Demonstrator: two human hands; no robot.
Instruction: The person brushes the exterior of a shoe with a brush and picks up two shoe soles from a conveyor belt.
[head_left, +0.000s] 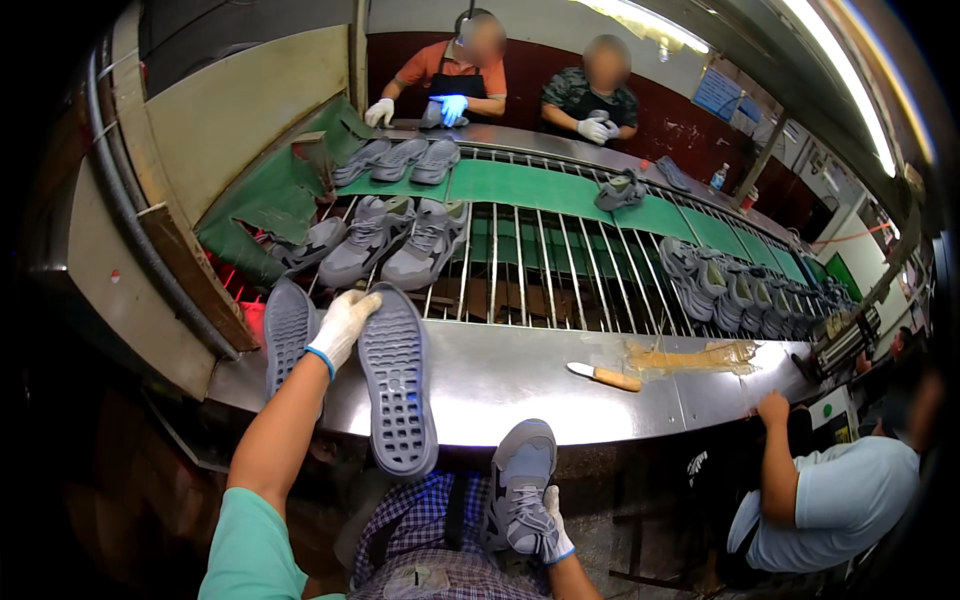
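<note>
My left hand (342, 326), in a white glove, is closed on the top end of a grey shoe sole (393, 345), its holed inner side facing up. A second grey sole (287, 335) is just left of that hand, partly behind my wrist; whether the hand touches it, I cannot tell. Low in front of my apron, my right hand (556, 522), also gloved, grips a grey laced sneaker (524, 475) by its side, toe pointing away. Most of the right fingers are hidden behind the shoe.
A steel ledge (490, 350) carries a knife with a wooden handle (606, 377). Beyond it, a conveyor of metal rods (540, 270) bears grey sneakers (425, 245) and a green belt (520, 185). Two people work across it; another person (830, 490) sits at right.
</note>
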